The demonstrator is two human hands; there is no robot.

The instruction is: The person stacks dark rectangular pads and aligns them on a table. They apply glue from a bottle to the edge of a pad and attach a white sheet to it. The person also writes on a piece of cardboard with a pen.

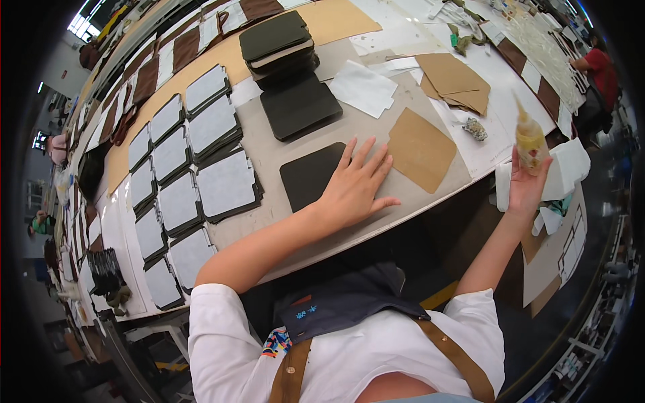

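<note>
My left hand (355,183) lies flat with its fingers spread, partly over the right edge of a black rounded panel (304,180) on the table. Just right of those fingertips is a tan card template (423,151). Raised off the table's right side, my right hand (521,191) grips a squeeze bottle (531,141) with a long pointed nozzle, held upright; yellowish contents show through it. Farther back lie another black panel (300,113) and a tall stack of dark panels (277,37). A white cut sheet (363,88) rests beside them.
Rows of dark pieces topped with pale grey sheets (228,183) cover the table's left. Brown card pieces (457,84) and a crumpled lump (476,129) lie at the back right. White cloth (568,168) hangs near my right hand. A person in red (598,74) sits far right.
</note>
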